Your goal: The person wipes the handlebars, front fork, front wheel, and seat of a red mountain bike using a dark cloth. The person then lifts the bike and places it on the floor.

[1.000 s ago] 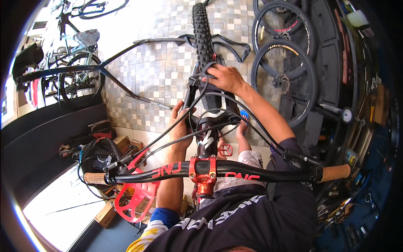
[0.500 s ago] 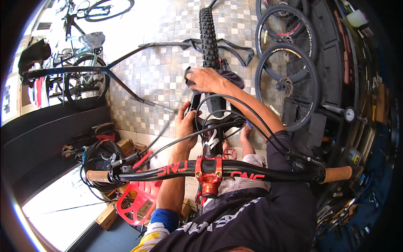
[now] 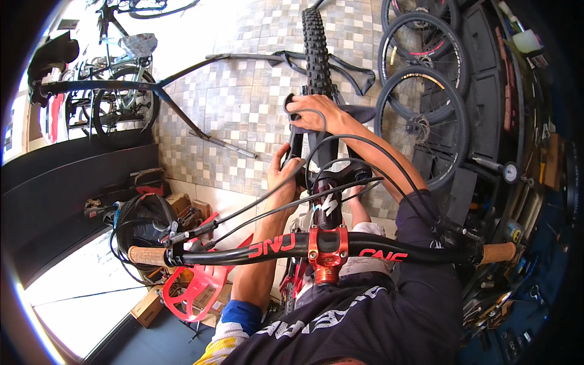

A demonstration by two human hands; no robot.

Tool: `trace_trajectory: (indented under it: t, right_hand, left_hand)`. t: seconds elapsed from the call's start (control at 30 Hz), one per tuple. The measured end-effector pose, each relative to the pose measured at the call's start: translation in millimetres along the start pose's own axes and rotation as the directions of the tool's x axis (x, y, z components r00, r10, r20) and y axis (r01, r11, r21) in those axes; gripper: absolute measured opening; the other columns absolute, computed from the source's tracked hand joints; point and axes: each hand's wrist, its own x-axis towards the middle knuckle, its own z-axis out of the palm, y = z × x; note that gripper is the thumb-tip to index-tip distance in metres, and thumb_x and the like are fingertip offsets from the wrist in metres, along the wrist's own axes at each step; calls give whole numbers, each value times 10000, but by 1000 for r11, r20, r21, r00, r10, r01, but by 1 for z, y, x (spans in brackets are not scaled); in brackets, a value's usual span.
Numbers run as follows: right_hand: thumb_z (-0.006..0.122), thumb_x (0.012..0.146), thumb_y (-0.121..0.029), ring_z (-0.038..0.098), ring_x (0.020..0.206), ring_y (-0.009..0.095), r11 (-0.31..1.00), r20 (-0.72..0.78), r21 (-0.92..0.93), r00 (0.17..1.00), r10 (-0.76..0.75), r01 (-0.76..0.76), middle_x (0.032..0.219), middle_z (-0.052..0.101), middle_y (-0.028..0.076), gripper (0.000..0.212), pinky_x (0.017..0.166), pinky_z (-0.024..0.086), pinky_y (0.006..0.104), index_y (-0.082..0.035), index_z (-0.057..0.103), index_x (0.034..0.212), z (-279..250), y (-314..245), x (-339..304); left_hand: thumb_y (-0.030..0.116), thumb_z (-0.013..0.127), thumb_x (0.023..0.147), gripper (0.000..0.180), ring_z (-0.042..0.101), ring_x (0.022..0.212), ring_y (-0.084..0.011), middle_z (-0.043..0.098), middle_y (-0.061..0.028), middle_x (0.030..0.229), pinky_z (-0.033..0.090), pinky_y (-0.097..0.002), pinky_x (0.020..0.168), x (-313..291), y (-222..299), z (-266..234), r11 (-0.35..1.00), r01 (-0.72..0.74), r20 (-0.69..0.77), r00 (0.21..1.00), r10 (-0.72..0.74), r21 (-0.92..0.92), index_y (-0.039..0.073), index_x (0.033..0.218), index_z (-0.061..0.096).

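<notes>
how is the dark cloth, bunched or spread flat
Bunched: the dark cloth is gathered under the right hand, one end showing beyond the wrist.

Can't follow the dark cloth [image 3: 363, 113] all the way across, losing its middle under the right hand [image 3: 316, 114]. Can't pin down the exact contact of the left hand [image 3: 281, 177] with the fork leg [image 3: 295, 145]. Now losing a stretch of the left forearm [image 3: 252, 283] behind the black handlebar [image 3: 426, 247], and part of the red chair [image 3: 198, 289] there too. Up top, losing the farthest loose wheel [image 3: 420, 24] over the edge. Down below, cutting off the black shirt [image 3: 365, 322] and the yellow-and-white sleeve [image 3: 224, 347]. Lower right, can't sort out the small tools [image 3: 535, 295], too tiny and dim to name. Far left, barely separating the parked bicycles [image 3: 125, 100], overlapping in glare.
</notes>
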Motion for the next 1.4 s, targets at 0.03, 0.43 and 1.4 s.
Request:
trace_trajectory:
  t: [0.03, 0.43, 1.4]
  right_hand:
    - [743, 874, -361, 658, 878, 430, 1000, 11, -11, 1000, 20, -20, 954, 634, 133, 328, 721, 534, 504, -74, 599, 939, -3, -2, 0]
    - [723, 869, -467, 672, 937, 415, 980, 45, -87, 982, 184, -180, 965, 688, 158, 390, 791, 547, 486, -115, 675, 1028, -14, -12, -32]
    - [732, 844, -392, 680, 931, 411, 950, 0, -128, 958, 287, -285, 943, 705, 167, 326, 772, 545, 518, -126, 648, 1012, -34, -13, -54]
  left_hand:
    - [53, 652, 989, 525, 687, 975, -172, 672, -101, 1111, 607, -299, 742, 0, 1, -1, 1000, 3, -1, 1000, -3, -2, 72, 1477, 457]
    - [49, 633, 963, 528, 617, 689, -101, 662, -45, 902, 509, -227, 559, -5, 6, 6, 997, -15, 10, 1000, 15, 77, 70, 1464, 465]
    - [29, 633, 941, 491, 542, 592, -59, 591, 11, 791, 415, -218, 476, -13, 15, 8, 994, -16, -52, 998, 21, 105, 62, 1415, 509]
